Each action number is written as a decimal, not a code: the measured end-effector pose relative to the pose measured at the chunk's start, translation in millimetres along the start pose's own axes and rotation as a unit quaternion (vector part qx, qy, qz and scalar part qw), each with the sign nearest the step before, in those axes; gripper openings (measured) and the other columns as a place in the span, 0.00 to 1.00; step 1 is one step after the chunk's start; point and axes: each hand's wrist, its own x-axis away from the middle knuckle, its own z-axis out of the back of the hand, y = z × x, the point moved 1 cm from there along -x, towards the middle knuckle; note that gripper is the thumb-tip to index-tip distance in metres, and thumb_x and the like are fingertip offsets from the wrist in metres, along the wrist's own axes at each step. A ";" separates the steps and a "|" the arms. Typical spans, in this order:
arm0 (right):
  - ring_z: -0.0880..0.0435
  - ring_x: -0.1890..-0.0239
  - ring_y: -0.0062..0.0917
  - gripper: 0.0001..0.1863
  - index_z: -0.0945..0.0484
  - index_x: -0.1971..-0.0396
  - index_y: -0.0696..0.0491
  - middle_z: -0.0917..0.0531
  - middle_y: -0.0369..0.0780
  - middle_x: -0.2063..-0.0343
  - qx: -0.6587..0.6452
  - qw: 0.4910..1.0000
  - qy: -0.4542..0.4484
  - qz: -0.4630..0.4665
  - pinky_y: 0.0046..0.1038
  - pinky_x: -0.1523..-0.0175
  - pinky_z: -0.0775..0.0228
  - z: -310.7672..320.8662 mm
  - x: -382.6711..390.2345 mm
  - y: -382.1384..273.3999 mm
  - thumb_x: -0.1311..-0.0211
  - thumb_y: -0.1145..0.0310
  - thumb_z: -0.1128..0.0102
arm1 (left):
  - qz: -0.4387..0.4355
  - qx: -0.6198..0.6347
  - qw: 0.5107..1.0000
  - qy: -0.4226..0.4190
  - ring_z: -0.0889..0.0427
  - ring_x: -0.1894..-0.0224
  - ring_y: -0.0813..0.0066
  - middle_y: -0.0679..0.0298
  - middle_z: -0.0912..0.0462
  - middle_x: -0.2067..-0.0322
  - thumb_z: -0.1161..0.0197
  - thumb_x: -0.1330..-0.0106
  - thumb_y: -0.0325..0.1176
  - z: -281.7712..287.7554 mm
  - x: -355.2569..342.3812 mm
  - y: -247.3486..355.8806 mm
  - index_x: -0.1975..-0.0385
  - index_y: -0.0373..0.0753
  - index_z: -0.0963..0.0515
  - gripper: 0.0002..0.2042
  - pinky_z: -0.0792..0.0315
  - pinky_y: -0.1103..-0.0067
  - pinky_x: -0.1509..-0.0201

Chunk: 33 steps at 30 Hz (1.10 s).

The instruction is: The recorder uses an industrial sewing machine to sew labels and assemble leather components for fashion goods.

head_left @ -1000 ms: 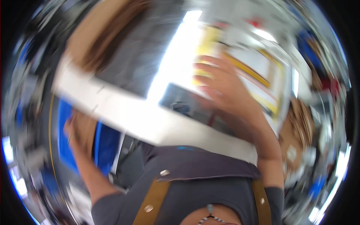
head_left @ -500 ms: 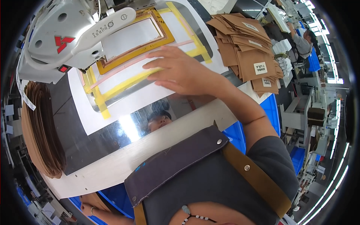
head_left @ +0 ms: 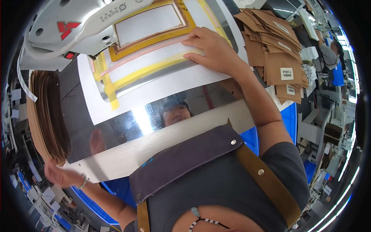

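Observation:
My right hand (head_left: 214, 52) rests over the near right part of a taped template (head_left: 143, 79), its fingers apart and bent, holding nothing. The template has yellow tape strips and a pink line on a white sheet. Beyond the fingertips lies a yellow-brown rectangular frame (head_left: 154, 41) with a white middle, partly under the machine head. My left hand (head_left: 63, 176), a little blurred, is at the near end of a tall stack of brown paper pieces (head_left: 50, 116). Its fingers look apart, with nothing visibly gripped; whether they touch the stack I cannot tell.
A white machine head (head_left: 73, 33) with a red switch overhangs the table's far left. At the right lie piled brown envelopes (head_left: 270, 58) with white labels. A shiny metal plate (head_left: 154, 120) covers the near table, and blue bins (head_left: 288, 116) stand below its edge.
My left hand has come up from below the table edge, where a brown piece was by it, to the stack. My right hand has shifted right and away along the template. The view has shifted slightly.

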 end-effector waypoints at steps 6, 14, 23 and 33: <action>0.20 0.50 0.34 0.14 0.11 0.53 0.53 0.18 0.38 0.56 -0.003 0.999 0.017 0.037 0.34 0.43 0.28 -4.6 1.1 4.8 0.36 0.64 0.28 | -0.084 0.160 0.876 -0.447 0.16 0.48 0.62 0.57 0.13 0.51 0.32 0.33 0.25 -161.4 41.7 144.0 0.51 0.33 0.15 0.12 0.25 0.72 0.42; 0.20 0.50 0.32 0.12 0.12 0.56 0.54 0.19 0.38 0.57 -0.076 0.997 0.001 0.001 0.31 0.44 0.27 -7.9 -2.0 8.4 0.39 0.70 0.26 | -0.143 0.130 0.856 -0.479 0.21 0.57 0.58 0.58 0.19 0.64 0.26 0.40 0.28 -239.2 71.8 179.4 0.60 0.34 0.17 0.11 0.25 0.69 0.51; 0.19 0.49 0.34 0.10 0.12 0.57 0.53 0.16 0.38 0.56 -0.082 0.997 0.009 0.005 0.35 0.41 0.28 -3.3 -7.5 0.8 0.35 0.67 0.30 | -0.105 0.169 0.877 -0.438 0.21 0.60 0.61 0.61 0.18 0.68 0.27 0.40 0.26 -230.1 73.6 172.7 0.67 0.36 0.16 0.05 0.25 0.71 0.55; 0.13 0.54 0.34 0.12 0.13 0.54 0.53 0.12 0.41 0.56 -0.222 0.962 -0.141 0.077 0.36 0.46 0.24 -17.9 -35.5 -60.2 0.33 0.64 0.33 | -0.082 0.253 0.823 -0.502 0.15 0.60 0.61 0.59 0.14 0.65 0.27 0.42 0.22 -191.8 67.0 195.5 0.63 0.37 0.16 0.08 0.21 0.71 0.58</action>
